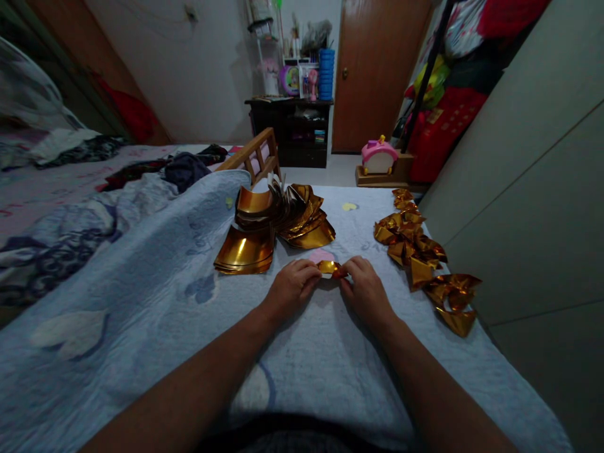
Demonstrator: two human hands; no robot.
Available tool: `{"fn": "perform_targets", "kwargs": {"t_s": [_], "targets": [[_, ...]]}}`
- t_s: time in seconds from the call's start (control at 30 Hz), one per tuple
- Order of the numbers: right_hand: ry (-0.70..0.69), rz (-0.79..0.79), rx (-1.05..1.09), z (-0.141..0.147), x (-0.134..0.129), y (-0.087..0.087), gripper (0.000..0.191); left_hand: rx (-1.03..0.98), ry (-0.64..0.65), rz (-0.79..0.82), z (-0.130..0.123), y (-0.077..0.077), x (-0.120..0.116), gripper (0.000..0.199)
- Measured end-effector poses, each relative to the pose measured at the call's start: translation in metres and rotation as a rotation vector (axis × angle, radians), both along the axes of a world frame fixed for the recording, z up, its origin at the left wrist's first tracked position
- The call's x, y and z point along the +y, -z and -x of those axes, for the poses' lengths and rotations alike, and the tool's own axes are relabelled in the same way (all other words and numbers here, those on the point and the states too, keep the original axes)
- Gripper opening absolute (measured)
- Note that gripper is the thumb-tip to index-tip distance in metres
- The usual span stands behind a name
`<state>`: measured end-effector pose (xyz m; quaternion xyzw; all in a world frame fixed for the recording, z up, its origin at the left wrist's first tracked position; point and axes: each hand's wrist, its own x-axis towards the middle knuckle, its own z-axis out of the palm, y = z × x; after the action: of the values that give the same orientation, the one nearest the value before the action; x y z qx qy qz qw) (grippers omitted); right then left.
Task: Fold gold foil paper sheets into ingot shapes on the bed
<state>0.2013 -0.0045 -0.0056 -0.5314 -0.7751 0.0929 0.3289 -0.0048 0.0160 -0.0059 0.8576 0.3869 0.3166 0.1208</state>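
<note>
Between my two hands, low over the blue bedcover (302,365), is a small piece of shiny gold foil paper (328,268). My left hand (293,286) pinches its left end, and my right hand (365,288) pinches its right end. The middle of the piece looks bent, with a pale underside at the front edge. Just beyond my left hand lies a fanned stack of gold foil sheets (248,250). To the right of my right hand is a row of folded gold foil pieces (419,251), crumpled together toward the bed's edge.
A pale cabinet (528,251) stands close along the right side of the bed. A wooden bed rail (250,151) rises past the foil stack. Rumpled clothes (184,170) lie at the left. Beyond the bed are a dark shelf (290,126) and a pink toy (379,154).
</note>
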Motion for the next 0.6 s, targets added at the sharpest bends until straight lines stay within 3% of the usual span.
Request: {"fn": "perform_targets", "kwargs": {"t_s": [0.6], "targets": [[-0.066,0.081,-0.015,-0.0004,0.0002,0.0038,0.018,0.044,-0.021,0.068,-0.0008,0.0026,-0.0011,0.014]]}}
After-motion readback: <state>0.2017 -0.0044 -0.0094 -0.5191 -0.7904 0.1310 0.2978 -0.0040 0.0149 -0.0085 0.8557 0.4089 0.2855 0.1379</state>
